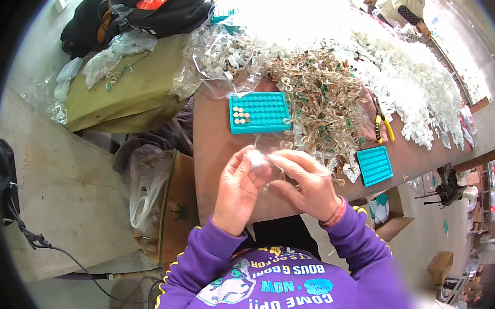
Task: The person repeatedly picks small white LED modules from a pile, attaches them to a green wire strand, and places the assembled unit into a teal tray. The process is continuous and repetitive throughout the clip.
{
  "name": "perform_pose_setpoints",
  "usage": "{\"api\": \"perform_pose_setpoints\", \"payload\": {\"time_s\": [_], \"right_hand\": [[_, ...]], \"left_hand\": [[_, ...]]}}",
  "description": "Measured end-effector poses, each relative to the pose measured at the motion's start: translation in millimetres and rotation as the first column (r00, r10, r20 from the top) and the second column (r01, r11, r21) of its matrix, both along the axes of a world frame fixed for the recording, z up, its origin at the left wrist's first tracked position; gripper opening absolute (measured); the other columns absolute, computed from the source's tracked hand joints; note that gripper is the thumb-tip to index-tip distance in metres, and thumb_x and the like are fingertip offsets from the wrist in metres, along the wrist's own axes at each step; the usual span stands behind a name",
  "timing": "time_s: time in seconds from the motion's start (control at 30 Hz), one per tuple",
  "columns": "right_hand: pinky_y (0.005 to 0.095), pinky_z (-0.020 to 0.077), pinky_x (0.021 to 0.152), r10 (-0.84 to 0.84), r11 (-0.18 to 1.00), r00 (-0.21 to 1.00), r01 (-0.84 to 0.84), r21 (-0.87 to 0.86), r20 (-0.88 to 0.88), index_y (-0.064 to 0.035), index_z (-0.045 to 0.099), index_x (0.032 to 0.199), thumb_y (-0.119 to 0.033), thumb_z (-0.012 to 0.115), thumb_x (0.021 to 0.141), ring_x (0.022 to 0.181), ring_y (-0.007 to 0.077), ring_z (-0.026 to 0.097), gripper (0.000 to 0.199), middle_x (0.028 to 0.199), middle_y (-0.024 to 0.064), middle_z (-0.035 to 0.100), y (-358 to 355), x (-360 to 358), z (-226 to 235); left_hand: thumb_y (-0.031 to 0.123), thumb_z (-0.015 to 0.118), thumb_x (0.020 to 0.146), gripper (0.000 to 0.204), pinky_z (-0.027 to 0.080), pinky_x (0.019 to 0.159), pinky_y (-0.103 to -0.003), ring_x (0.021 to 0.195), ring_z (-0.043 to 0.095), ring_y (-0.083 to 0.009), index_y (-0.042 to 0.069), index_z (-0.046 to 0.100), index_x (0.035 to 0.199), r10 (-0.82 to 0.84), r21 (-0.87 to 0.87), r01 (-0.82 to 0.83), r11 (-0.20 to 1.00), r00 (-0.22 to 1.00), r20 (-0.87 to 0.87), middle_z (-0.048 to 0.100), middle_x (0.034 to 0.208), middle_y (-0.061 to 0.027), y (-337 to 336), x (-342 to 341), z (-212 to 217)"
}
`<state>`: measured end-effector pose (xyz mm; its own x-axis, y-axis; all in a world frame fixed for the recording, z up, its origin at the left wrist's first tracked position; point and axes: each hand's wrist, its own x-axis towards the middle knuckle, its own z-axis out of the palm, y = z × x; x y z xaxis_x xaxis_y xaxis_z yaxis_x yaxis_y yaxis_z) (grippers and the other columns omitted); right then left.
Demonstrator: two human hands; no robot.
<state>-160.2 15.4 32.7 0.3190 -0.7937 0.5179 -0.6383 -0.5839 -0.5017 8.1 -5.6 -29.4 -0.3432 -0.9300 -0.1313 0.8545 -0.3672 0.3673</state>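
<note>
1. Head view: the left hand point(239, 185) is pinching a small white piece point(256, 157) between thumb and fingertips, closed on it just above the near edge of the bench point(213, 152).
2. The right hand point(308, 183) is meeting the left one, its fingers curling in and touching the same white piece and a bit of clear film point(278, 166) beside it; how firmly it is gripping I cannot tell.
3. Both hands are hovering together over the bench, with purple sleeves point(361, 235) running back from the wrists toward the lower edge.
4. Just beyond the hands, a large teal tray point(267, 107) with rows of round holes is lying flat, and a few pale plugs point(239, 115) are sitting in its left corner.
5. To the right of the right hand, a smaller teal tray point(375, 165) is lying near the bench edge.
6. Further beyond the hands, a tangled heap of clear and brownish clips point(319, 96) is spreading across the bench, and past it a wide pile of white parts point(416, 85).
7. Yellow-handled pliers point(383, 126) are lying far to the right of the hands, between the two heaps.
8. To the left of the left hand, below the bench, a cardboard box point(179, 207) with a plastic bag point(144, 182) is standing on the floor.
</note>
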Motion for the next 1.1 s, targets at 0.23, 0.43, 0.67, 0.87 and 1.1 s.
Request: {"api": "perform_pose_setpoints", "payload": {"time_s": [0.23, 0.43, 0.67, 0.87, 1.1], "right_hand": [[0.0285, 0.0522, 0.076, -0.545, 0.838, 0.834, 0.544, 0.037, 0.089, -0.0029, 0.069, 0.108, -0.008, 0.069, 0.085, 0.088, 0.0182, 0.066, 0.023, 0.098, 0.0109, 0.07, 11.6, -136.6, 1.0], [0.033, 0.0532, 0.075, -0.752, 0.636, 0.646, 0.763, 0.116, -0.131, -0.0072, 0.072, 0.099, -0.016, 0.065, 0.085, 0.084, 0.0236, 0.068, 0.017, 0.093, 0.0104, 0.069, -62.0, -257.1, -51.4], [0.0398, 0.0512, 0.074, -0.679, 0.717, 0.662, 0.691, -0.095, -0.318, -0.0093, 0.068, 0.082, -0.019, 0.064, 0.082, 0.082, 0.0285, 0.066, 0.011, 0.086, 0.0106, 0.068, -95.7, -268.4, -78.2], [0.0282, 0.0519, 0.062, -0.701, 0.687, 0.711, 0.652, 0.321, 0.058, -0.0017, 0.067, 0.09, -0.014, 0.061, 0.09, 0.066, 0.0124, 0.064, 0.014, 0.072, 0.006, 0.068, -87.2, -267.4, -53.6], [0.0235, 0.0533, 0.071, -0.461, 0.86, 0.768, 0.263, 0.438, 0.444, 0.0005, 0.065, 0.099, -0.004, 0.062, 0.091, 0.08, 0.0123, 0.065, 0.009, 0.089, 0.0048, 0.067, -44.3, -158.2, 25.6]], "left_hand": [[0.013, 0.056, 0.098, 0.026, 0.055, 0.082, -0.03, 0.096, 0.065, -0.0196, 0.003, 0.055, 0.122, 0.088, -0.062, -0.083, 0.995, 0.993, 0.074, 0.064, 0.107, -0.0094, -18.9, 6.9, -18.5], [0.015, 0.055, 0.098, 0.026, 0.058, 0.069, -0.023, 0.098, 0.066, -0.0176, 0.008, 0.053, 0.123, 0.039, -0.041, -0.036, 0.999, 0.996, 0.084, 0.063, 0.109, -0.0064, -17.9, 13.1, -12.8], [0.015, 0.056, 0.098, 0.026, 0.056, 0.075, -0.03, 0.096, 0.065, -0.0194, 0.006, 0.052, 0.123, 0.079, -0.085, -0.066, 0.994, 0.984, 0.16, 0.064, 0.107, -0.0086, -21.3, 7.9, -17.9], [0.015, 0.056, 0.098, 0.03, 0.055, 0.082, -0.035, 0.1, 0.064, -0.0228, 0.006, 0.05, 0.125, 0.045, -0.005, -0.045, 0.999, 0.991, 0.126, 0.063, 0.108, -0.0104, -20.4, 7.5, -15.3], [0.013, 0.056, 0.097, 0.024, 0.055, 0.083, -0.035, 0.102, 0.064, -0.0247, 0.006, 0.053, 0.12, 0.027, -0.101, -0.023, 0.995, 0.999, 0.044, 0.062, 0.112, -0.0115, -20.4, 4.4, -23.3]]}}
